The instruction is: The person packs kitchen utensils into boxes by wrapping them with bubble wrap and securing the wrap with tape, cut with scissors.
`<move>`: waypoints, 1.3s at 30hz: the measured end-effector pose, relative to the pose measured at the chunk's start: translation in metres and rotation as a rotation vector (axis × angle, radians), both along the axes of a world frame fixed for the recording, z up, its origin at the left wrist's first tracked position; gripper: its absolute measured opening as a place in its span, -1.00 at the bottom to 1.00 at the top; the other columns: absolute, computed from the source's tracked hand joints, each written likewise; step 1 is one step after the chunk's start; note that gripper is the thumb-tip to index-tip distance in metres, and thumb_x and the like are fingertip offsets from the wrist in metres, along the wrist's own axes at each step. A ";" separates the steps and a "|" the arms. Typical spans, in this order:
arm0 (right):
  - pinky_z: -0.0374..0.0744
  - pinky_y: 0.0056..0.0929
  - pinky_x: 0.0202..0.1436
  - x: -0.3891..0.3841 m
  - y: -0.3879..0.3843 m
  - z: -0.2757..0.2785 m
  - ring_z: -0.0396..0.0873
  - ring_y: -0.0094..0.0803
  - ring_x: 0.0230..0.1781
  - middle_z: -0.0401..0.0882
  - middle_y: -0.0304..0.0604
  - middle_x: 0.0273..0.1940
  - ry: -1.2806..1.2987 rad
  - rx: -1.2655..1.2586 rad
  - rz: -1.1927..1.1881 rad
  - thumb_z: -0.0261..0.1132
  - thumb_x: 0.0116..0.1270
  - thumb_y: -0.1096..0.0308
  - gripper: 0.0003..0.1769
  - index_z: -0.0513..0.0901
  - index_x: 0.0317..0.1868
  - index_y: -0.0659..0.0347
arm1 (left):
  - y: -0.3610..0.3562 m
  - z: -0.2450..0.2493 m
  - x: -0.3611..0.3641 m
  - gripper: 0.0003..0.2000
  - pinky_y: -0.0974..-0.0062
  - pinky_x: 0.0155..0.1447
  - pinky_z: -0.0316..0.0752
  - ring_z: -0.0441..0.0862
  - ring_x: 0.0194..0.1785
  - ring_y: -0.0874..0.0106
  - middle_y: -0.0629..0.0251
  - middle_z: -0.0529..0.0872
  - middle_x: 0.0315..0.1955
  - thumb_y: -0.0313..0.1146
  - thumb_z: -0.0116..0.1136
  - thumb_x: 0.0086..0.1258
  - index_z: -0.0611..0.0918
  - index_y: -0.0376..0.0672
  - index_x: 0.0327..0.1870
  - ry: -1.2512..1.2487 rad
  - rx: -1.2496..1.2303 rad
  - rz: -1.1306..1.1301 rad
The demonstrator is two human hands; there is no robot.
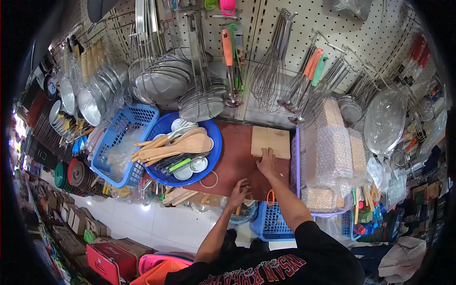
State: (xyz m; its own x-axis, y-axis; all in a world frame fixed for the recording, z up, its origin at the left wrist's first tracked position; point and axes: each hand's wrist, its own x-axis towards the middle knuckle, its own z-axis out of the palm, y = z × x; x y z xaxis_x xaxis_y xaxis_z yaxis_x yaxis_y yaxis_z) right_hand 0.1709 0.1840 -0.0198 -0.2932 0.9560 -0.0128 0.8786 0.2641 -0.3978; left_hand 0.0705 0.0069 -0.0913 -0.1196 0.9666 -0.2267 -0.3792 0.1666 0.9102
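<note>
My right hand (267,163) reaches over the reddish-brown shelf board (232,142), fingers stretched out and touching the front edge of a flat brown cardboard box (270,141). The box lies at the back right of the board, a seam across its top. My left hand (240,192) hovers at the board's front edge with its fingers apart and nothing in them. To its left, a beige ring (209,179) lies on the board. Beyond that stands a round blue basin (216,156) of wooden spatulas (190,144), white ladles (183,125) and dark-handled utensils.
A light-blue basket (102,154) stands left of the basin. On the right, a purple basket (296,156) holds bubble-wrapped packages (332,152). Strainers (164,84) and whisks (270,80) hang from the pegboard behind. Below the board sits a blue crate (273,223).
</note>
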 end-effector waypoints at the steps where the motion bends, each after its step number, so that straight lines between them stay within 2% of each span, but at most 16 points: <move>1: 0.53 0.02 0.22 0.001 0.000 -0.002 0.46 0.14 0.23 0.28 0.07 0.35 -0.018 0.038 0.031 0.45 0.20 0.30 -0.28 0.37 0.37 0.05 | 0.000 0.005 -0.002 -0.56 0.28 0.27 0.60 0.49 0.32 0.26 0.07 0.46 0.24 -0.40 -0.02 0.62 0.26 -0.15 0.45 -0.034 -0.013 -0.001; 5: 0.57 0.01 0.08 0.004 -0.015 -0.001 0.61 0.02 0.01 0.52 -0.03 0.00 -0.020 0.171 0.103 0.44 0.26 0.20 -0.49 0.51 0.18 0.07 | -0.002 0.015 -0.005 -0.56 0.23 0.30 0.58 0.47 0.37 0.20 0.03 0.47 0.26 -0.35 -0.06 0.65 0.23 -0.14 0.48 -0.089 -0.021 -0.010; 8: 0.61 -0.03 0.02 0.001 -0.034 0.010 0.65 0.02 -0.08 0.56 -0.06 -0.07 0.049 0.228 0.132 0.42 0.29 0.19 -0.57 0.56 0.12 0.09 | -0.002 0.012 -0.006 -0.54 0.18 0.32 0.57 0.47 0.37 0.18 0.01 0.44 0.29 -0.34 -0.06 0.65 0.20 -0.12 0.49 -0.218 -0.035 0.036; 13: 0.61 -0.12 0.03 0.008 -0.066 0.020 0.63 0.00 -0.04 0.64 -0.08 -0.08 0.245 0.288 0.167 0.39 0.31 0.27 -0.72 0.71 0.02 0.09 | 0.003 0.030 -0.007 -0.46 0.13 0.26 0.58 0.49 0.33 0.18 0.05 0.48 0.26 -0.01 -0.14 0.65 0.22 -0.14 0.49 -0.304 -0.160 0.144; 16: 0.59 -0.15 0.06 0.021 -0.097 0.025 0.60 -0.03 0.01 0.63 -0.09 -0.09 0.333 0.306 0.216 0.39 0.28 0.33 -0.70 0.71 0.04 0.09 | 0.008 0.046 -0.017 -0.48 0.21 0.20 0.61 0.51 0.32 0.21 0.01 0.47 0.29 -0.06 -0.18 0.66 0.24 -0.14 0.50 -0.450 -0.172 0.161; 17: 0.57 -0.17 0.12 0.028 -0.111 0.032 0.57 -0.05 0.06 0.63 -0.10 -0.04 0.347 0.239 0.248 0.38 0.26 0.42 -0.66 0.71 0.08 0.08 | 0.007 0.042 -0.020 -0.53 0.25 0.21 0.59 0.54 0.28 0.25 0.08 0.52 0.25 -0.11 -0.14 0.66 0.31 -0.14 0.45 -0.562 -0.178 0.161; 20: 0.56 -0.19 0.18 0.046 -0.145 0.030 0.57 -0.07 0.10 0.63 -0.10 0.02 0.475 0.218 0.329 0.38 0.25 0.46 -0.60 0.70 0.12 0.07 | -0.006 0.064 -0.014 -0.59 0.25 0.23 0.57 0.55 0.25 0.29 0.17 0.60 0.17 -0.17 -0.09 0.65 0.40 -0.18 0.38 -0.298 -0.109 0.257; 21: 0.55 -0.23 0.23 0.052 -0.154 0.026 0.57 -0.11 0.13 0.59 -0.09 0.14 0.453 0.184 0.342 0.42 0.22 0.45 -0.56 0.70 0.14 0.08 | -0.013 0.069 -0.015 -0.61 0.32 0.31 0.49 0.54 0.27 0.37 0.22 0.63 0.15 -0.25 -0.05 0.65 0.41 -0.22 0.37 -0.291 -0.137 0.209; 24: 0.55 -0.27 0.24 0.066 -0.180 0.049 0.58 -0.14 0.13 0.54 -0.06 0.19 0.559 0.011 0.288 0.47 0.18 0.40 -0.55 0.69 0.13 0.16 | -0.034 0.044 -0.009 -0.59 0.42 0.36 0.40 0.51 0.29 0.42 0.21 0.61 0.19 -0.29 -0.04 0.65 0.39 -0.26 0.41 -0.149 -0.056 0.203; 25: 0.56 -0.27 0.23 0.073 -0.184 0.051 0.52 -0.12 0.21 0.41 0.06 0.28 0.567 0.063 0.308 0.50 0.16 0.38 -0.49 0.65 0.16 0.24 | -0.045 0.049 -0.009 -0.57 0.47 0.41 0.31 0.49 0.30 0.44 0.22 0.58 0.24 -0.28 -0.04 0.65 0.37 -0.26 0.44 -0.041 -0.070 0.191; 28: 0.52 -0.19 0.29 0.089 -0.200 0.053 0.43 -0.01 0.30 0.31 0.17 0.33 0.486 0.157 0.048 0.52 0.14 0.40 -0.37 0.57 0.26 0.25 | -0.074 0.072 -0.006 -0.57 0.44 0.43 0.29 0.45 0.33 0.42 0.25 0.57 0.27 -0.26 -0.05 0.66 0.38 -0.27 0.43 0.124 -0.053 0.182; 29: 0.40 -0.12 0.40 0.094 -0.199 0.047 0.33 0.05 0.37 0.23 0.20 0.38 0.530 0.143 0.006 0.53 0.13 0.37 -0.15 0.36 0.44 0.22 | -0.082 0.074 -0.007 -0.58 0.42 0.41 0.31 0.47 0.31 0.43 0.25 0.57 0.26 -0.27 -0.07 0.67 0.39 -0.27 0.42 0.123 -0.049 0.165; 32: 0.27 -0.10 0.49 0.102 -0.192 0.072 0.31 0.06 0.38 0.23 0.17 0.38 0.553 0.198 -0.020 0.56 0.11 0.31 0.06 0.15 0.54 0.27 | -0.101 0.080 -0.012 -0.61 0.40 0.39 0.34 0.50 0.28 0.44 0.26 0.58 0.25 -0.28 -0.14 0.69 0.41 -0.28 0.40 0.124 -0.039 0.104; 33: 0.22 -0.11 0.52 0.104 -0.187 0.073 0.24 0.03 0.43 0.22 0.15 0.39 0.630 0.026 -0.009 0.59 0.08 0.26 0.19 0.01 0.57 0.32 | -0.105 0.086 -0.013 -0.60 0.40 0.39 0.34 0.50 0.28 0.44 0.26 0.58 0.25 -0.28 -0.14 0.69 0.40 -0.28 0.41 0.129 -0.033 0.080; 36: 0.17 -0.13 0.54 0.109 -0.180 0.085 0.19 -0.05 0.47 0.22 0.10 0.41 0.864 -0.202 0.047 0.62 0.05 0.25 0.20 0.04 0.56 0.30 | -0.113 0.093 -0.014 -0.59 0.39 0.42 0.30 0.46 0.32 0.42 0.22 0.56 0.27 -0.26 -0.12 0.69 0.37 -0.29 0.42 0.236 0.002 0.056; 39: 0.20 -0.10 0.53 0.115 -0.172 0.072 0.15 -0.05 0.49 0.15 0.17 0.45 0.949 -0.287 0.124 0.64 0.05 0.06 0.28 -0.07 0.55 0.30 | -0.111 0.126 -0.006 -0.55 0.40 0.44 0.25 0.41 0.36 0.39 0.17 0.51 0.30 -0.24 -0.08 0.67 0.32 -0.30 0.44 0.328 0.027 0.102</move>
